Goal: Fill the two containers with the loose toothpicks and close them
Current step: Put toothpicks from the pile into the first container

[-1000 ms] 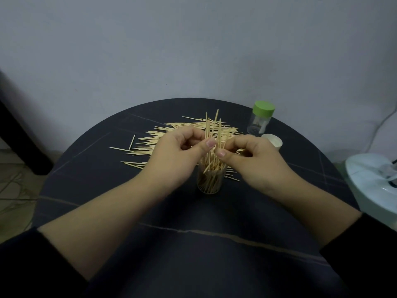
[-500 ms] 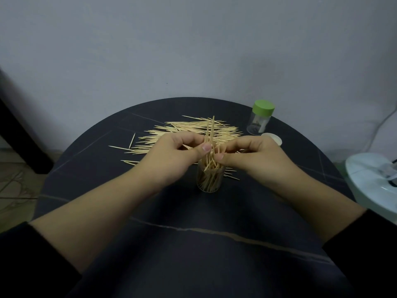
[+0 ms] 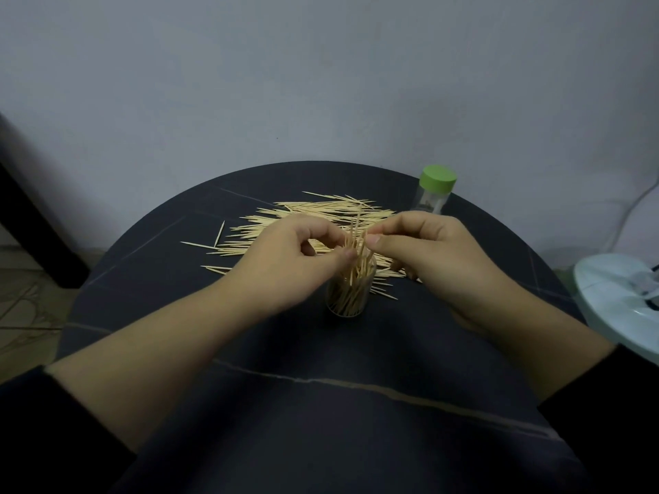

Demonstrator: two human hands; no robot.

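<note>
A small clear container [image 3: 347,297] stands open in the middle of the round dark table [image 3: 321,422], packed with upright toothpicks. Several toothpicks [image 3: 358,244] stick out above its mouth. My left hand [image 3: 292,258] pinches these sticks from the left with thumb and fingers. From the right, my right hand [image 3: 428,251] pinches them too. Behind the hands spreads a loose pile of toothpicks [image 3: 285,219]. A second clear container with a green lid [image 3: 433,190] stands at the back right, closed. My right hand hides the white lid.
A pale blue-white round appliance [image 3: 620,301] sits off the table's right edge with a cable running up the wall. Stray toothpicks [image 3: 210,240] lie left of the pile. A dark furniture piece [image 3: 32,226] stands at far left on the floor.
The bunch of toothpicks has sunk lower into the open container. Both hands came down with it, and my right hand now covers the white lid.
</note>
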